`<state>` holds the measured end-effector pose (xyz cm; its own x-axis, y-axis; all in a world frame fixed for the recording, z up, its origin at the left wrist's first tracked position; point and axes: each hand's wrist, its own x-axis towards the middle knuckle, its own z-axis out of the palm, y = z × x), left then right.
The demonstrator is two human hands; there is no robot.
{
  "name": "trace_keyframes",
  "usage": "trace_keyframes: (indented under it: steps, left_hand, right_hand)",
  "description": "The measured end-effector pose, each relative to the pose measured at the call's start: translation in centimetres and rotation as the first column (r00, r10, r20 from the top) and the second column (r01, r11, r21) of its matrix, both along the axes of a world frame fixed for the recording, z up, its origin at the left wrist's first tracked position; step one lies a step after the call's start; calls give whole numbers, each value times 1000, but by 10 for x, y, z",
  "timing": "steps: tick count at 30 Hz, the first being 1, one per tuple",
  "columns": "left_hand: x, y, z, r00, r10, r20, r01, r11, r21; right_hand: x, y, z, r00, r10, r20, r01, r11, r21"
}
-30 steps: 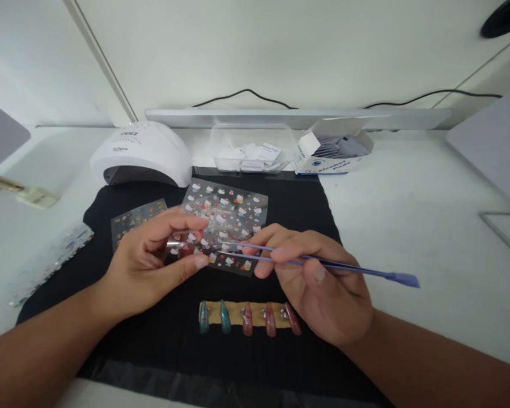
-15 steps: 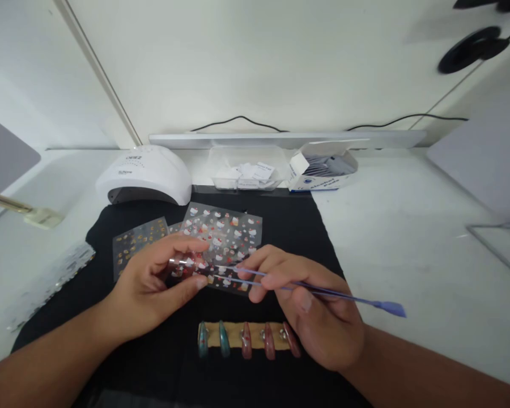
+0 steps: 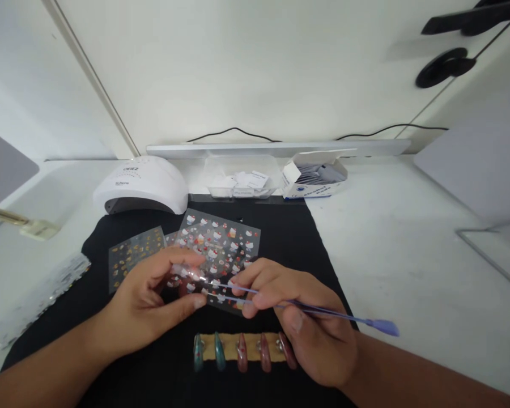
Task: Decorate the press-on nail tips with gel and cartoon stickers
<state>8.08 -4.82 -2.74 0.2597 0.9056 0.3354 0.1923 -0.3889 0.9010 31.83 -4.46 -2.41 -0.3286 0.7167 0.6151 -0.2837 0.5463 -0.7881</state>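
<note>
My left hand [image 3: 153, 289] is curved around the near edge of a clear sticker sheet [image 3: 215, 241] printed with small white cat faces and red motifs. The sheet looks bent between its thumb and fingers. In my right hand [image 3: 310, 323] are purple tweezers [image 3: 383, 326], gripped along their middle. Their thin points are slightly apart and reach the sheet in front of my left hand; I cannot see a sticker between them. Close below lies a tan strip [image 3: 230, 347] carrying several long false nails, including a teal nail [image 3: 220, 352] and a reddish-pink nail [image 3: 264, 352].
A second sheet with gold motifs [image 3: 131, 258] lies at the left on the black mat [image 3: 289, 226]. Behind stand a white nail lamp [image 3: 142, 184], a clear tray of small packets [image 3: 242, 184] and an open alcohol-pad box [image 3: 317, 178]. A silvery sheet [image 3: 46, 294] lies far left.
The camera view has shifted slightly, so everything sits a little lower and further left. The tweezer points have moved slightly toward my left hand. Both grips look the same.
</note>
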Motion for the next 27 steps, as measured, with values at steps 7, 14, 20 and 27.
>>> trace_keyframes:
  steps: [7, 14, 20, 27]
  left_hand:
    - [-1, 2, 6, 992, 27, -125, -11, 992, 125]
    - [-3, 0, 6, 979, 42, -198, -2, 979, 202]
    - [-4, 0, 7, 976, 33, -214, 17, 973, 230]
    - [-3, 1, 9, 972, 18, -233, 45, 965, 259]
  right_hand:
    - [0, 1, 1, 1000, 17, -11, -17, 1000, 11]
    - [0, 1, 1, 1000, 17, -3, -17, 999, 46]
    - [0, 1, 2, 1000, 17, -15, -16, 997, 73]
    - [0, -1, 4, 1000, -3, -13, 4, 997, 74]
